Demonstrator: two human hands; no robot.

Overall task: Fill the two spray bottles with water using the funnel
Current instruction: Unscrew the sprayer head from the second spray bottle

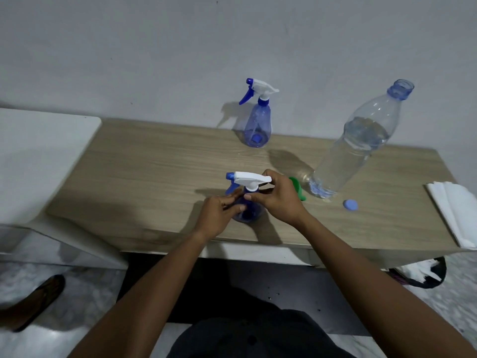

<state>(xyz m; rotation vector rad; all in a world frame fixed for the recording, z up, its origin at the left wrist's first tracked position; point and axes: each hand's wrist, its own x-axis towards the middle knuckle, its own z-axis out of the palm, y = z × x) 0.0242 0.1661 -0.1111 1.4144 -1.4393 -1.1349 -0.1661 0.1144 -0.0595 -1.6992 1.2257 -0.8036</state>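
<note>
Near spray bottle (249, 213) on table (144, 161): left hand (222, 213) fingers grip body, right hand (277, 200) fingers grip collar; green funnel (296, 188) just right.

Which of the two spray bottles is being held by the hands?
The near spray bottle, gripped by both the left hand and right hand; the far spray bottle stands untouched by the wall.

Both arms are bare from above the elbow down to the hands: no sleeves, watch, rings or bands show. The left hand (222, 211) and right hand (277, 197) are ungloved. Below, dark clothing (258, 334) covers the lap (its cut is unclear).
</note>
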